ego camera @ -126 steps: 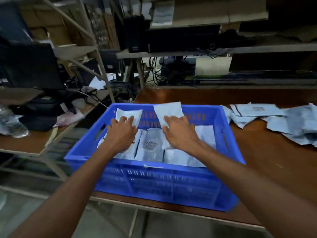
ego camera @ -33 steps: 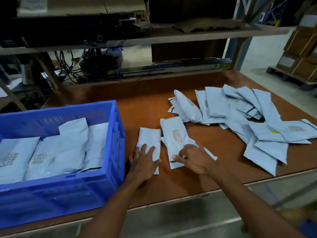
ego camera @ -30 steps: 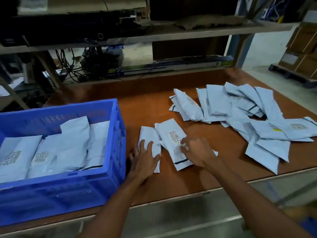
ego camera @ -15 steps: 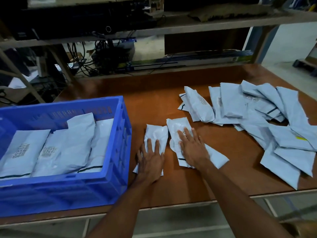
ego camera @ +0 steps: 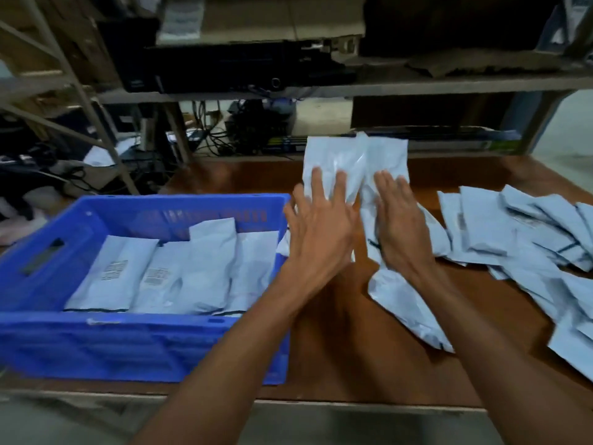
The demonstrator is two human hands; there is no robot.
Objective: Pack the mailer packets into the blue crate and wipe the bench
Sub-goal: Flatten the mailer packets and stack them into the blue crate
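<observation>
Lifting two packets [ego camera: 354, 162], fingers [ego camera: 316, 184] spread

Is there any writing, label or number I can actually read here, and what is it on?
None can be read.
Printed labels on two mailer packets in the blue crate: too blurred.
Label on a loose packet on the bench: too blurred.

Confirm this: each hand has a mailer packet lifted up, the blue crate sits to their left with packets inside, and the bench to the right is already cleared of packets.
Not cleared. The head view shows a pile of mailer packets still lying on the bench to the right. The rest stands: the left hand and right hand each lift a packet, and the blue crate holds packets.
</observation>
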